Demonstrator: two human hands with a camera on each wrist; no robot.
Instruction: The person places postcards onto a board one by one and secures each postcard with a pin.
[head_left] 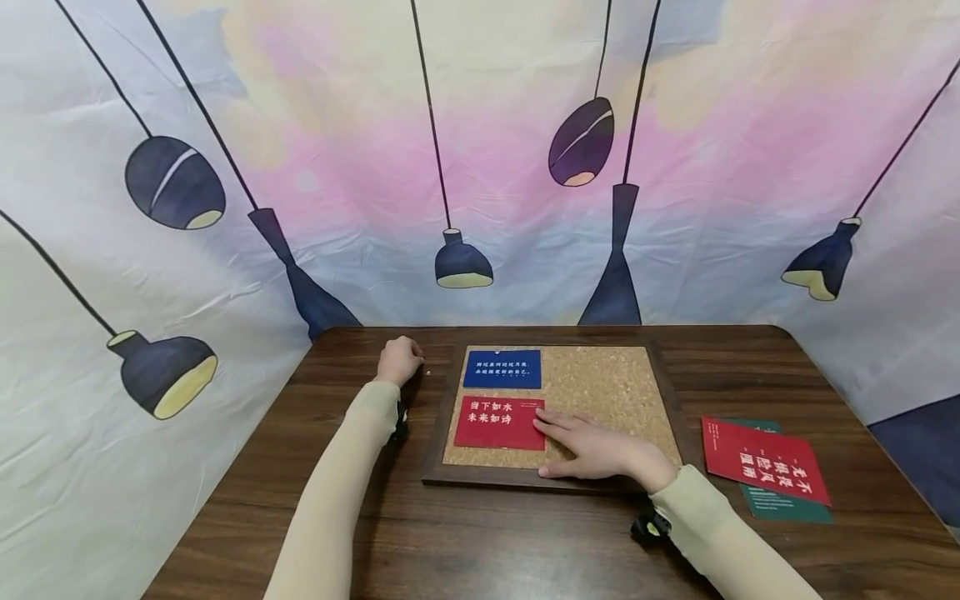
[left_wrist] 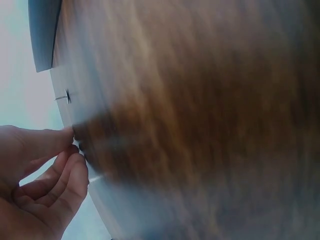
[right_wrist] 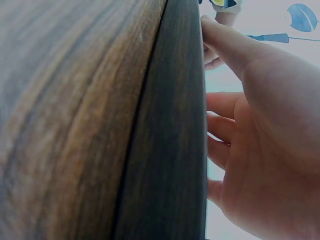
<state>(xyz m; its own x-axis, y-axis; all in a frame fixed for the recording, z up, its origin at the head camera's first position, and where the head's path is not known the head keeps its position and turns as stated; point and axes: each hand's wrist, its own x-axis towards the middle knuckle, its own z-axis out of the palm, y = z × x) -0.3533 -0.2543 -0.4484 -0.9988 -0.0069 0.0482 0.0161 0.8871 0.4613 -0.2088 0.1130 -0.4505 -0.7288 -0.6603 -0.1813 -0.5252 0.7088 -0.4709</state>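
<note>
My left hand [head_left: 401, 361] reaches to the table left of the corkboard [head_left: 600, 392]. Its thumb and fingertips [left_wrist: 80, 172] come together at the wood; I cannot tell whether they pinch anything. A small thumbtack [left_wrist: 67, 96] lies beside them, between that hand and the board. My right hand [head_left: 588, 446] lies spread on the board, fingertips on the right edge of a red card [head_left: 498, 433] with white characters, thumb at the lower frame. Above it on the cork is a blue card [head_left: 502, 377] with a small pale spot at its top edge.
Right of the board, another red card [head_left: 765, 458] lies across a green card [head_left: 787, 507] on the dark wooden table [head_left: 480, 550]. A cloth backdrop [head_left: 360, 150] printed with hanging lamps rises behind the table's back edge. The board's dark frame [right_wrist: 170, 125] stands slightly raised.
</note>
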